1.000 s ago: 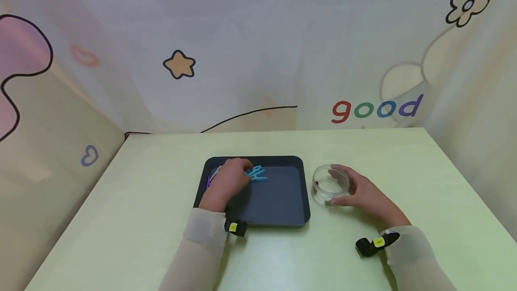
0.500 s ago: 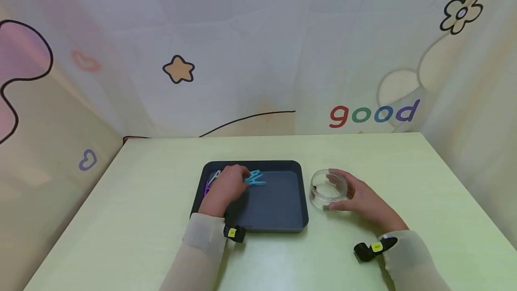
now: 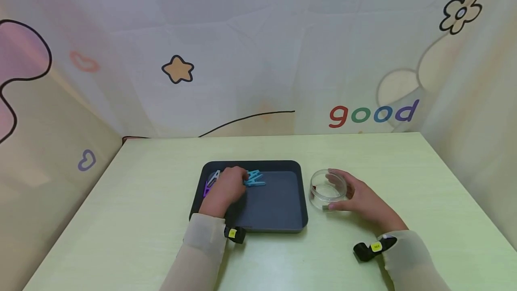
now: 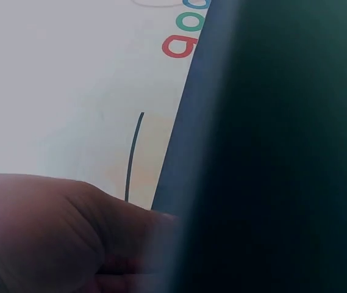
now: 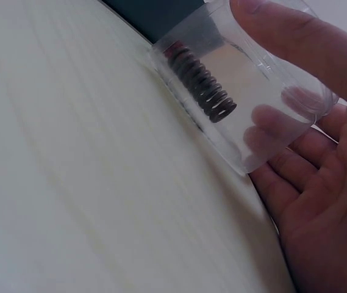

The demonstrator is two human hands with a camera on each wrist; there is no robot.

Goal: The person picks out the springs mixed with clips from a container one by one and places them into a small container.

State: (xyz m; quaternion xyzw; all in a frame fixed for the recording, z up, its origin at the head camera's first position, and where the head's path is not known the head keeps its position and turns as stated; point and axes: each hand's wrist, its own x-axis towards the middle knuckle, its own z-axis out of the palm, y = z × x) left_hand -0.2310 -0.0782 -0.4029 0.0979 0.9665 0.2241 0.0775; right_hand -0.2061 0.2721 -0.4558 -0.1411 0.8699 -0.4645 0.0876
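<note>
My left hand [image 3: 226, 190] reaches down into the dark grey tray [image 3: 278, 228], its fingertips at the near end of some light blue clothespins [image 3: 254, 178]. The back of the hand hides the fingers, so whether they pinch a clothespin cannot be seen. A white clothespin [image 3: 214, 177] and a purple one [image 3: 207, 188] lie to its left. Beside the tray, my right hand [image 3: 361, 199] holds a clear round jar [image 3: 328, 187], thumb on the near side and fingers round the far side. A dark coil spring [image 5: 200, 82] with a reddish end shows through the jar's wall.
Tray and jar are on a pale wooden table [image 3: 161, 169]. A printed curtain [image 3: 242, 57] hangs behind it and along both sides. Black wrist cameras, the left one [image 3: 235, 234] and the right one [image 3: 367, 251], sit at the sleeve cuffs.
The head view has tilted up slightly, so everything sits lower in the picture. The left hand shifts only a little among the clothespins. The right hand keeps its hold on the jar.
</note>
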